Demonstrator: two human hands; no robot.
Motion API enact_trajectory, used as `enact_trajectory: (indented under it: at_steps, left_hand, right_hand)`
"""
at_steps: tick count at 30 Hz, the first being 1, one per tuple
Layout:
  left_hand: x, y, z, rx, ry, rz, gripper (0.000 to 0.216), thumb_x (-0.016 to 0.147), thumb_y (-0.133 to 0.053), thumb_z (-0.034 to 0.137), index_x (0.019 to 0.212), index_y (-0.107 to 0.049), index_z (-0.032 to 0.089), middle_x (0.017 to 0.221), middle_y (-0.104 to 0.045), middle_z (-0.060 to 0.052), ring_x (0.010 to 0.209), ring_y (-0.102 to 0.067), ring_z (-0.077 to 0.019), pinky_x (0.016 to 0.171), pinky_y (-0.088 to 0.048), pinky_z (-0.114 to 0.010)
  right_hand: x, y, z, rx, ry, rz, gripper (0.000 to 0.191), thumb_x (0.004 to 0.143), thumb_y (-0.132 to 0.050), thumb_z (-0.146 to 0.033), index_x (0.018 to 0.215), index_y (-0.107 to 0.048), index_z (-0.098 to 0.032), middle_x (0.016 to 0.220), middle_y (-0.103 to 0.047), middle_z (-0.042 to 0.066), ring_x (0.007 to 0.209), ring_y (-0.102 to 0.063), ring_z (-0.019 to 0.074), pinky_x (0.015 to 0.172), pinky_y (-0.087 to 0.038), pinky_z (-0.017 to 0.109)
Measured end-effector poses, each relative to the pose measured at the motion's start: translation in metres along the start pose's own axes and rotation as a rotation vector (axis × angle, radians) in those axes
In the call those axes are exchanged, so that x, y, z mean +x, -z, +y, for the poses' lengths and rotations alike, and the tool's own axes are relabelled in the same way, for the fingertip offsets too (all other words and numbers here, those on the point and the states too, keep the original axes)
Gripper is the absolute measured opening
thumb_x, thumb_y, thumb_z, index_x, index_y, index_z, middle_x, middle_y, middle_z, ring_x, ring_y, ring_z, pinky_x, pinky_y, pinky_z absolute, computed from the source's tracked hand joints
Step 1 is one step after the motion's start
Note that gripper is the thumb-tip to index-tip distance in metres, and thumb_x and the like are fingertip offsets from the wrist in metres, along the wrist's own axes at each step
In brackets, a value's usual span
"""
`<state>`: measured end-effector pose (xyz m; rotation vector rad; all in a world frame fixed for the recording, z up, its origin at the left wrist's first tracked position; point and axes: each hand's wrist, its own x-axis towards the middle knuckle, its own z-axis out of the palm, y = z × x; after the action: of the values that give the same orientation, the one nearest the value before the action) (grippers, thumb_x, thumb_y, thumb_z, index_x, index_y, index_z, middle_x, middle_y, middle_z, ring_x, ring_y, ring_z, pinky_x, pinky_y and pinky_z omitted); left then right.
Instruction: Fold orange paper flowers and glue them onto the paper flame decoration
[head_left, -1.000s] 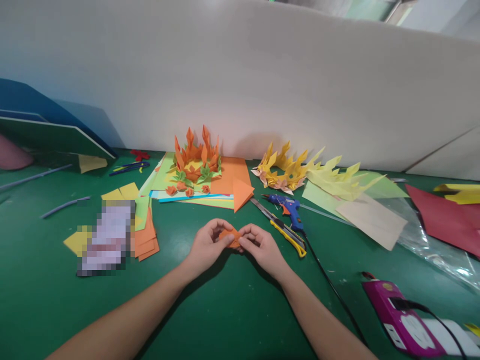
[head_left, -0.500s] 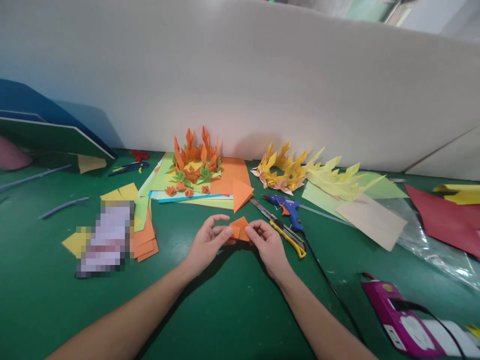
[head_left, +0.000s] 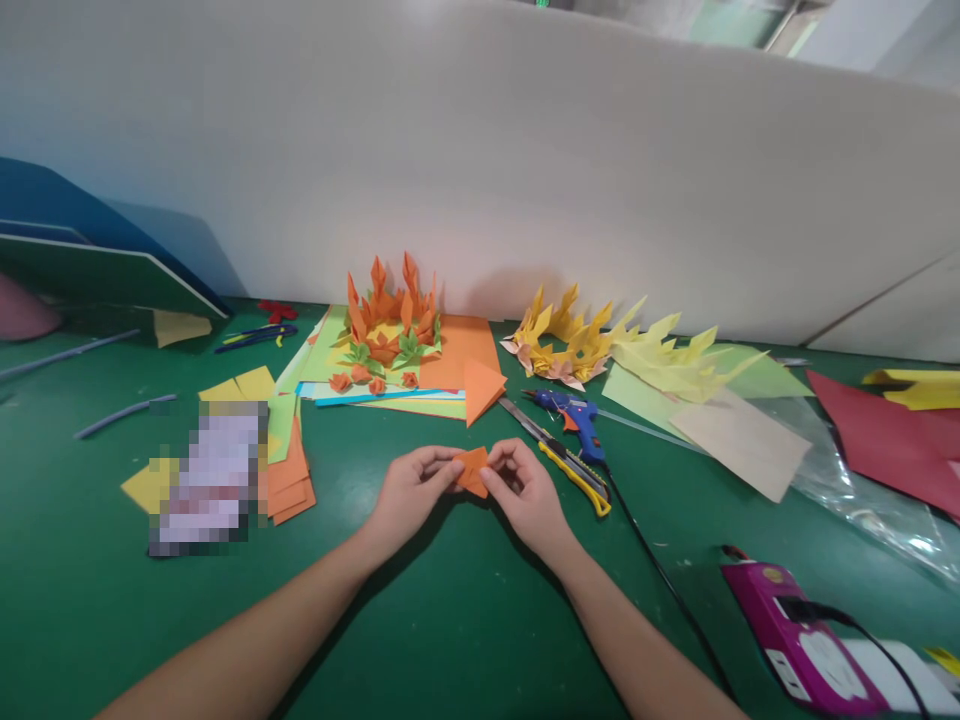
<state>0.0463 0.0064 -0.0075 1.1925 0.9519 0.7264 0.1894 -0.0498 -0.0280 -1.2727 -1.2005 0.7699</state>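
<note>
Between my two hands, just above the green table, is a small folded piece of orange paper (head_left: 472,472). My left hand (head_left: 415,497) pinches its left edge between thumb and fingers. On the other side, the thumb and fingertips of my right hand (head_left: 527,498) grip its right edge. Behind the hands lies a folded orange paper triangle (head_left: 481,390). A yellow utility knife (head_left: 574,474) rests to the right of my right hand, beside a blue hot glue gun (head_left: 571,415). Small orange paper roses (head_left: 377,384) sit in front of an orange paper crown (head_left: 394,318).
A yellow paper crown (head_left: 560,340) and a pale yellow zigzag strip (head_left: 671,360) stand against the white wall. At left, orange paper squares (head_left: 294,490) lie by a pixelated object (head_left: 214,475). A magenta power strip (head_left: 806,635) and the glue gun's black cord (head_left: 664,580) occupy the right.
The orange paper has turned slightly and come down a little in my hands. My left index finger, raised before, is now bent in toward the paper.
</note>
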Motion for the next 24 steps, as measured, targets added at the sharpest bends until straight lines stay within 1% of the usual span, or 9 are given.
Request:
enact_trajectory:
  at_steps: [3,6,11,14,17,19,24]
  left_hand:
    - [0.001,0.001,-0.002,0.012,-0.023,-0.006,0.031,0.061,-0.073,0.036,0.083,-0.066,0.015,0.076,-0.074,-0.004,0.071,-0.069,-0.0182,0.072,-0.056,-0.032]
    - [0.001,0.001,-0.006,0.046,-0.076,-0.025,0.033,0.063,-0.072,0.036,0.087,-0.064,0.015,0.085,-0.075,-0.006,0.079,-0.071,-0.0201,0.075,-0.056,-0.033]
    - [-0.003,-0.001,-0.011,0.229,-0.204,-0.016,0.024,0.070,-0.064,0.031,0.089,-0.065,0.017,0.091,-0.075,-0.006,0.083,-0.071,-0.0199,0.078,-0.056,-0.031]
    - [-0.005,-0.002,-0.011,0.331,-0.270,-0.012,0.019,0.073,-0.060,0.028,0.089,-0.065,0.018,0.090,-0.075,-0.004,0.081,-0.071,-0.0180,0.077,-0.057,-0.029]
    - [-0.007,-0.003,-0.011,0.383,-0.299,-0.015,0.017,0.074,-0.058,0.026,0.088,-0.065,0.019,0.088,-0.076,-0.003,0.078,-0.071,-0.0165,0.074,-0.057,-0.027]
    - [-0.007,-0.004,-0.010,0.377,-0.296,-0.025,0.017,0.074,-0.058,0.026,0.087,-0.066,0.019,0.088,-0.076,-0.003,0.077,-0.071,-0.0163,0.073,-0.057,-0.027]
    - [-0.006,-0.005,-0.010,0.309,-0.249,-0.045,0.017,0.073,-0.059,0.028,0.085,-0.065,0.018,0.088,-0.076,-0.005,0.080,-0.071,-0.0174,0.077,-0.057,-0.030]
  right_hand:
    - [0.000,0.000,0.001,-0.067,0.050,0.005,0.005,0.078,-0.053,-0.025,0.077,-0.052,-0.021,0.068,-0.056,-0.001,0.059,-0.054,0.0127,0.056,-0.045,0.024]
    - [-0.001,-0.001,0.003,-0.167,0.098,0.032,0.008,0.081,-0.052,-0.024,0.081,-0.059,-0.020,0.076,-0.062,0.002,0.066,-0.058,0.0154,0.061,-0.047,0.027]
    - [-0.001,0.000,0.002,-0.301,0.196,0.090,0.005,0.078,-0.060,-0.021,0.077,-0.066,-0.022,0.088,-0.061,0.005,0.088,-0.057,0.0212,0.069,-0.047,0.032]
    - [-0.002,-0.001,0.000,-0.329,0.202,0.083,0.006,0.077,-0.062,-0.020,0.074,-0.066,-0.022,0.085,-0.058,0.005,0.084,-0.056,0.0202,0.069,-0.047,0.032]
    - [-0.002,-0.002,-0.003,-0.294,0.185,0.068,0.008,0.077,-0.060,-0.018,0.071,-0.064,-0.021,0.081,-0.055,0.004,0.075,-0.055,0.0173,0.063,-0.048,0.029]
    - [-0.002,-0.003,-0.003,-0.271,0.176,0.060,0.008,0.077,-0.059,-0.018,0.070,-0.063,-0.020,0.081,-0.055,0.004,0.072,-0.055,0.0161,0.061,-0.048,0.027]
    - [-0.002,-0.002,-0.003,-0.256,0.152,0.066,0.008,0.075,-0.058,-0.018,0.069,-0.062,-0.019,0.083,-0.054,0.004,0.070,-0.055,0.0152,0.060,-0.048,0.027]
